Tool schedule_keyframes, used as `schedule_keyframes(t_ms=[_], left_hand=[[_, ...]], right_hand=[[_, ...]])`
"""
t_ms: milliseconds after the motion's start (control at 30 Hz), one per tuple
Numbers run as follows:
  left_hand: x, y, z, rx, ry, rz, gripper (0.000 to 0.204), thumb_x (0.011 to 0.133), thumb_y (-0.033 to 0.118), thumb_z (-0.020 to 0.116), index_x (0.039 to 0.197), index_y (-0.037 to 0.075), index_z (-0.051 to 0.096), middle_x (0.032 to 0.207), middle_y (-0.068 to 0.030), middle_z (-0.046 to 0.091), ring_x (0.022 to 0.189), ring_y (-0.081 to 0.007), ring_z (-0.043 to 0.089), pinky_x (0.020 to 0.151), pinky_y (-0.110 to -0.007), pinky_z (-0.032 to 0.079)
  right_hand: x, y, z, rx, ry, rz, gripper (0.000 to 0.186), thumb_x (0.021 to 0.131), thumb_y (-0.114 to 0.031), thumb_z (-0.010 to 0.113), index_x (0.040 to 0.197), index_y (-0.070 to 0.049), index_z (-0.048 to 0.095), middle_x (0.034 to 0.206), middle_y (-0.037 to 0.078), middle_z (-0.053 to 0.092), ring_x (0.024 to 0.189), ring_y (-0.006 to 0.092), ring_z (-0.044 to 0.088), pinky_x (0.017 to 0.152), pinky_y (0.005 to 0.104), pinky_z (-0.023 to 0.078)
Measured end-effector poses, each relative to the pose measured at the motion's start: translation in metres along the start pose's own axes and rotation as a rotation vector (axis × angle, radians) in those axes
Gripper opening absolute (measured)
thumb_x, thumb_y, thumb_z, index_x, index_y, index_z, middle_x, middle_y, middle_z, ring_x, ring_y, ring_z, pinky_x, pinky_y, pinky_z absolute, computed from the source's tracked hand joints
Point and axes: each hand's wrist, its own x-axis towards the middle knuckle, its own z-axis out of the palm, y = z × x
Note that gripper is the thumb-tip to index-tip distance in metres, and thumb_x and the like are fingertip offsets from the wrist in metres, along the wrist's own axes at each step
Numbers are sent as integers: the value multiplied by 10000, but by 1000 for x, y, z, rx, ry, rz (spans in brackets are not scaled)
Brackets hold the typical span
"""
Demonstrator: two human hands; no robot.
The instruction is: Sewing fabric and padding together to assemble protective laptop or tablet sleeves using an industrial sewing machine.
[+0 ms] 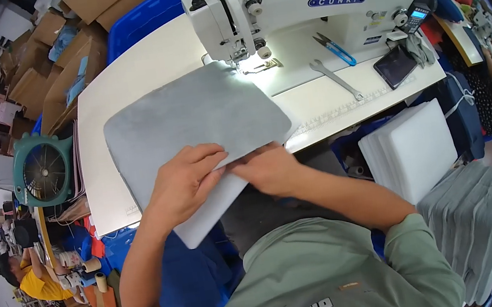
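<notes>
A grey fabric panel (191,111) with rounded corners lies on the white sewing table (96,98), its far edge close under the lit needle area of a white sewing machine (295,4). Beneath its near edge a white padded sheet (213,213) sticks out over the table's front. My left hand (185,183) pinches the panel's near edge, thumb and fingers pressed together. Close beside it, my right hand (270,170) grips the same edge; some of its fingertips are hidden under the fabric.
Right of the needle lie blue-handled snips (337,49), a wrench (337,79) and a dark phone (395,67). Stacks of white pads (413,147) and grey pieces (484,215) stand at the right. A green fan (44,170) is at the left; beyond it, a person in yellow (42,284).
</notes>
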Motion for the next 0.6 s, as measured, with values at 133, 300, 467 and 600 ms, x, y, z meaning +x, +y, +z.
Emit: schedule_keyframes(t_ms=[133,300,467,600], left_hand=[[-13,-13,-12,157,-58,38,268,978,166,687,1218,56,733,1263,-87,712,1074,-304,663,886,-407,558],[-123,-139,-11,221,686,-756,405,1073,330,584,1146,-45,719,1004,-184,736,849,-261,704,716,-367,559],[-138,-117,12,-560,508,-1021,361,1084,308,549,860,48,664,664,-30,632,486,-108,570,433,-249,407],[-148,-102,15,-823,681,-926,334,1081,294,567,867,56,664,683,-37,639,515,-111,586,472,-245,444]], right_hand=[[10,-19,19,8,12,108,381,861,-146,628,1235,-109,689,1153,120,690,1124,332,648,900,495,527],[27,-33,-6,1,-216,117,372,866,-124,646,1232,-61,668,1091,124,694,995,322,691,838,451,569],[53,-59,17,108,-98,-107,338,881,-128,640,1211,-61,671,1113,101,686,1029,297,684,857,426,564],[58,-67,28,164,-189,-21,446,835,-90,643,1277,-134,686,1211,95,651,1181,316,621,904,439,545]])
